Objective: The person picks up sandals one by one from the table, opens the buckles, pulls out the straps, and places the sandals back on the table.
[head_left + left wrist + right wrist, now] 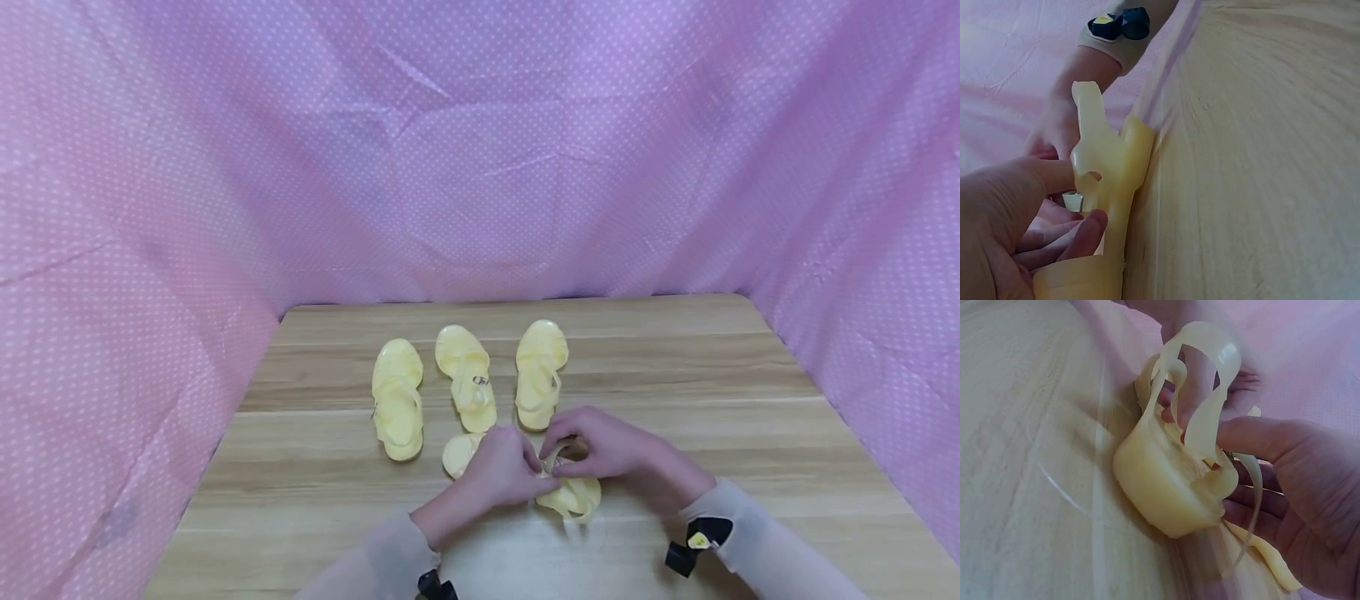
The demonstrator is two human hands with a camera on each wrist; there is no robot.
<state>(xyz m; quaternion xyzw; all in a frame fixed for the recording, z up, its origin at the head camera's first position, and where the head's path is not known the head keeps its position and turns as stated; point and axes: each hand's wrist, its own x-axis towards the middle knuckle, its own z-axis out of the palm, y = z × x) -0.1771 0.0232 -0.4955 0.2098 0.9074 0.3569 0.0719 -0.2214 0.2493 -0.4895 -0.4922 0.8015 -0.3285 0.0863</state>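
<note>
A pale yellow jelly sandal (573,500) lies crosswise near the front of the table, its round toe (457,454) to the left. My left hand (501,469) reaches over its middle, thumb and fingers pinching at the strap; a small metal buckle (1072,201) shows between them in the left wrist view. From the other side my right hand (603,443) pinches the ankle strap (1205,428) between thumb and fingers. The strap loops up above the heel cup (1160,481) in the right wrist view. Fingers partly hide the fastening.
Three more yellow sandals stand in a row behind: a left one (398,400), a middle one (467,379) with a buckle on top, and a right one (540,375). The wooden table (300,500) is enclosed by pink dotted cloth (480,167).
</note>
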